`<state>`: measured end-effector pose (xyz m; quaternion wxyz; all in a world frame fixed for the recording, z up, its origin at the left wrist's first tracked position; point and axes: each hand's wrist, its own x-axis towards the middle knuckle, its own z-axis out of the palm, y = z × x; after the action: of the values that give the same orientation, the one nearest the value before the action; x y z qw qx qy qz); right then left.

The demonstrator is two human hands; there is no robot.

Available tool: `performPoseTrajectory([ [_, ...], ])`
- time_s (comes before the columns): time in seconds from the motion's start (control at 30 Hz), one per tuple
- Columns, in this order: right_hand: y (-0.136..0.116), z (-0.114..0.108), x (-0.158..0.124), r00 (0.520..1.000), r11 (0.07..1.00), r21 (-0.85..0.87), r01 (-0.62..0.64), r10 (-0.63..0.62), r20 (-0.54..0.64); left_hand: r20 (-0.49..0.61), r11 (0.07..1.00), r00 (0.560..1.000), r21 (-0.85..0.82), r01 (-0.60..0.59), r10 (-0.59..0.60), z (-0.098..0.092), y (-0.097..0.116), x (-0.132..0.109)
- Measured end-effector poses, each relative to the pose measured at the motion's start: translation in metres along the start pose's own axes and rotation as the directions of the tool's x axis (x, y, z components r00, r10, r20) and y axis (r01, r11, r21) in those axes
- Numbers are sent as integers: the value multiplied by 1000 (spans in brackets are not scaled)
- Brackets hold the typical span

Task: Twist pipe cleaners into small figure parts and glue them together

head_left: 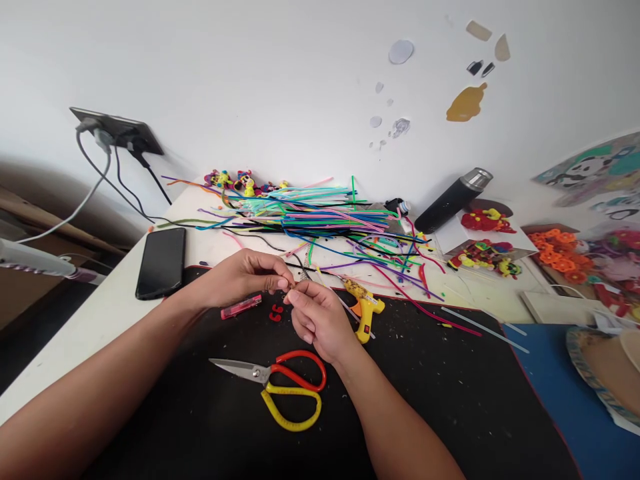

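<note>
My left hand (245,275) and my right hand (317,317) meet above a black mat (450,400), fingertips pinched together on a small thin piece, likely a pipe cleaner (296,285), too small to make out clearly. Under them lie a pink lighter (241,306) and two small red shapes (275,312). A yellow glue gun (364,308) lies just right of my right hand. Scissors (280,383) with red and yellow handles lie shut on the mat in front of my hands.
A heap of coloured pipe cleaners (320,217) fills the back of the white table (100,313). A black phone (161,262) lies at the left, a black flask (453,199) at the right, small craft figures (483,257) beside it. Cables hang from a wall socket (117,127).
</note>
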<state>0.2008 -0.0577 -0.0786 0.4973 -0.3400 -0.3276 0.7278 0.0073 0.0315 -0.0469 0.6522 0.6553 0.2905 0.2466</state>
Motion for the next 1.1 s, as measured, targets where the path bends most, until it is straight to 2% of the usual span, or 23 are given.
performPoseTrajectory([
  [0.4,-2,2,-1,999,999,27,-35,34,23,-5,998,999,-42,53,-54,0,-1,1],
  [0.8,-3,2,-2,999,999,26,-47,47,8,7,998,999,-53,32,-32,3,-3,2],
  [0.97,0,-2,0,998,989,-148,3,-12,-61,20,997,999,71,41,-42,-2,5,0],
  [1.1,2,-3,0,992,945,-325,16,-56,-112,23,964,997,256,70,-78,-6,13,-5],
])
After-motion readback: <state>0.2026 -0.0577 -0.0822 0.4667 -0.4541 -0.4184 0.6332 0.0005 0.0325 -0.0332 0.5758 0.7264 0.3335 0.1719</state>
